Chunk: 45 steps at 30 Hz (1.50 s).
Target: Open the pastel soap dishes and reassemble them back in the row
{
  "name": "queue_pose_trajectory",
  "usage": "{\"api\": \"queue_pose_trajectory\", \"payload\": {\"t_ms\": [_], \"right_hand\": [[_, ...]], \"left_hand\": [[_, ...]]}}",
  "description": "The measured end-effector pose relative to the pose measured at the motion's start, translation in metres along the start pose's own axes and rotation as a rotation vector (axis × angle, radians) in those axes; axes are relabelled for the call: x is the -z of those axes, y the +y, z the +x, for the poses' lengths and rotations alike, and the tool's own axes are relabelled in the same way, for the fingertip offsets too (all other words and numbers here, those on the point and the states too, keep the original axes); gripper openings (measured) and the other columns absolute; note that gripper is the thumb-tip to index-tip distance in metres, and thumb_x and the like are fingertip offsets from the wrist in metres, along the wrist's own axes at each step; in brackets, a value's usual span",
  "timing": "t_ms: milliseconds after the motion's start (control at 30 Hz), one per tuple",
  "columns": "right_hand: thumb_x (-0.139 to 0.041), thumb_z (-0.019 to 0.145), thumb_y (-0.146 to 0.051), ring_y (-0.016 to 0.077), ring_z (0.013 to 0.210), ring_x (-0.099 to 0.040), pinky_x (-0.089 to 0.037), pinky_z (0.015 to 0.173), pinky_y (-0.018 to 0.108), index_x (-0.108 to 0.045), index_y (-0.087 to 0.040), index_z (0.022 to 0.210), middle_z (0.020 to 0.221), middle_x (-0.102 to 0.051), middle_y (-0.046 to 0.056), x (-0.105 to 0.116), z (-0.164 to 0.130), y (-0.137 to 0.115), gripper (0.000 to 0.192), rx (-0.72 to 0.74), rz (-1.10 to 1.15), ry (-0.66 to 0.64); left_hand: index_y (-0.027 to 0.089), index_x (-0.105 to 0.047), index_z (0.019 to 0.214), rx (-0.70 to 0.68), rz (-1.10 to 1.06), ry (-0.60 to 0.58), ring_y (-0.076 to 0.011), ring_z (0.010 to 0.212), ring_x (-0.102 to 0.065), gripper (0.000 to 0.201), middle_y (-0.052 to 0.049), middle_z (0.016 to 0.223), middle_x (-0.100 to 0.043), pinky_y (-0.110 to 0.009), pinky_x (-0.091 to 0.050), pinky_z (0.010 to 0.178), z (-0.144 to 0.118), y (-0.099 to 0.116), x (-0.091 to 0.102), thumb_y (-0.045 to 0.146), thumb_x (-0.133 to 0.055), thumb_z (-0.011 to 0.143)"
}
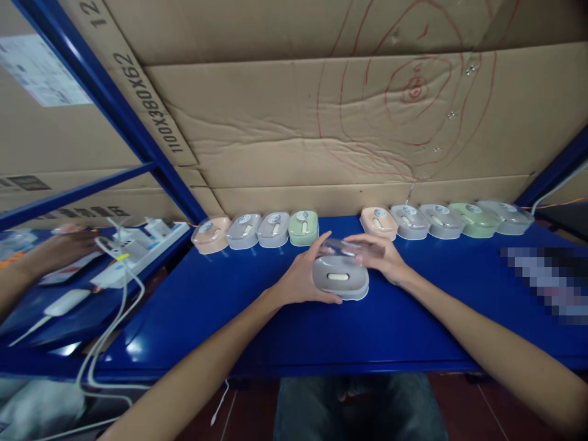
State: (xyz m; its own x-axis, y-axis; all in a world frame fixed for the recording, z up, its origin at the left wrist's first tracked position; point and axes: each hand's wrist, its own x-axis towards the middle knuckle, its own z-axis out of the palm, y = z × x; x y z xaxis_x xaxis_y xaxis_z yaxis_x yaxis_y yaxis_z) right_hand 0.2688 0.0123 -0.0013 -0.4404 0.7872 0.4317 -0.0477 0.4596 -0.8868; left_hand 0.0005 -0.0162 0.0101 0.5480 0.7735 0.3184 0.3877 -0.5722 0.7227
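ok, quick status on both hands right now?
Left hand: closed around the left side of the grey case, holding it on the blue table.
Right hand: gripping the same grey case at its clear top, right side.

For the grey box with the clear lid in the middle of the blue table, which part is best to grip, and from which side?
Probably the two short rounded ends, one from each side. The grey box lies flat with its long side facing the person, and the left hand and right hand already flank it at those ends. The clear lid on top looks loose, so the base seems the safer hold.
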Motion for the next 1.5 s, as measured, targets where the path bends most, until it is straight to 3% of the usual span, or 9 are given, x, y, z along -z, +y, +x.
{"api": "queue_pose_trajectory", "payload": {"t_ms": [133, 267, 333, 467, 667, 1033, 1233, 1500], "right_hand": [[-0.088, 0.086, -0.052, 0.0305, 0.116, -0.08, -0.063, 0.107, 0.057, -0.077, -0.03, 0.127, 0.129, -0.081, 0.008, 0.011, 0.003, 0.006, 0.047, 0.023, -0.119, 0.165], [-0.086, 0.086, -0.056, 0.0304, 0.116, -0.078, -0.062, 0.108, 0.057, -0.076, -0.028, 0.127, 0.129, -0.08, 0.009, 0.012, 0.003, 0.007, 0.05, 0.103, -0.381, 0.224], [-0.085, 0.088, -0.055, 0.0311, 0.119, -0.076, -0.06, 0.11, 0.057, -0.076, -0.027, 0.126, 0.128, -0.08, 0.01, 0.012, 0.004, 0.006, 0.048, 0.155, -0.538, 0.228], [-0.083, 0.09, -0.052, 0.0328, 0.124, -0.074, -0.058, 0.112, 0.058, -0.074, -0.026, 0.129, 0.132, -0.078, 0.011, 0.015, 0.004, 0.006, 0.048, 0.188, -0.715, 0.205], [-0.076, 0.097, -0.053, 0.035, 0.135, -0.069, -0.053, 0.117, 0.061, -0.071, -0.023, 0.138, 0.142, -0.073, 0.016, 0.018, 0.004, 0.016, 0.051, 0.117, -0.828, 0.099], [-0.064, 0.107, -0.05, 0.0365, 0.162, -0.041, -0.038, 0.13, 0.066, -0.06, -0.019, 0.157, 0.167, -0.052, 0.02, 0.025, 0.003, 0.023, 0.06, 0.182, -1.004, -0.142], [-0.059, 0.11, -0.044, 0.0359, 0.166, -0.032, -0.033, 0.132, 0.069, -0.058, -0.031, 0.16, 0.172, -0.047, 0.01, 0.025, 0.006, 0.023, 0.052, 0.176, -0.999, -0.157], [-0.056, 0.111, -0.036, 0.0348, 0.165, -0.035, -0.035, 0.132, 0.067, -0.059, -0.029, 0.159, 0.17, -0.049, 0.012, 0.023, 0.006, 0.025, 0.049, 0.174, -1.0, -0.146]], "left_hand": [[0.032, -0.02, 0.174, 0.037, 0.111, -0.027, -0.0421, 0.133, -0.066, 0.147, -0.014, 0.143, -0.068, -0.065, -0.045, 0.118, -0.002, -0.003, 0.004, 0.064, -0.103, 0.056], [0.031, -0.057, 0.152, -0.003, 0.218, -0.042, -0.0403, 0.134, -0.064, 0.104, -0.011, 0.143, -0.067, -0.061, -0.048, 0.117, -0.002, -0.001, 0.01, 0.065, -0.1, 0.062], [0.03, -0.064, 0.141, -0.029, 0.231, -0.058, -0.0381, 0.13, -0.066, 0.091, -0.01, 0.139, -0.069, -0.059, -0.05, 0.115, -0.001, 0.002, 0.012, 0.064, -0.099, 0.064], [0.03, -0.064, 0.139, -0.056, 0.218, -0.083, -0.0365, 0.128, -0.067, 0.088, -0.009, 0.136, -0.069, -0.057, -0.052, 0.113, 0.0, 0.005, 0.016, 0.063, -0.098, 0.065], [0.029, -0.062, 0.138, -0.047, 0.212, -0.122, -0.0367, 0.13, -0.064, 0.087, -0.01, 0.137, -0.068, -0.057, -0.049, 0.115, -0.001, 0.008, 0.017, 0.063, -0.098, 0.066], [0.028, -0.061, 0.138, -0.071, 0.208, -0.127, -0.0361, 0.131, -0.064, 0.088, -0.01, 0.14, -0.066, -0.056, -0.049, 0.117, -0.001, 0.007, 0.016, 0.062, -0.099, 0.066], [0.027, -0.06, 0.139, -0.05, 0.211, -0.143, -0.036, 0.135, -0.062, 0.09, -0.01, 0.142, -0.065, -0.055, -0.045, 0.121, -0.001, 0.01, 0.015, 0.062, -0.099, 0.066], [0.026, -0.059, 0.143, -0.046, 0.217, -0.121, -0.0366, 0.135, -0.062, 0.092, -0.011, 0.143, -0.064, -0.055, -0.046, 0.12, 0.0, 0.009, 0.009, 0.061, -0.099, 0.068]]}}
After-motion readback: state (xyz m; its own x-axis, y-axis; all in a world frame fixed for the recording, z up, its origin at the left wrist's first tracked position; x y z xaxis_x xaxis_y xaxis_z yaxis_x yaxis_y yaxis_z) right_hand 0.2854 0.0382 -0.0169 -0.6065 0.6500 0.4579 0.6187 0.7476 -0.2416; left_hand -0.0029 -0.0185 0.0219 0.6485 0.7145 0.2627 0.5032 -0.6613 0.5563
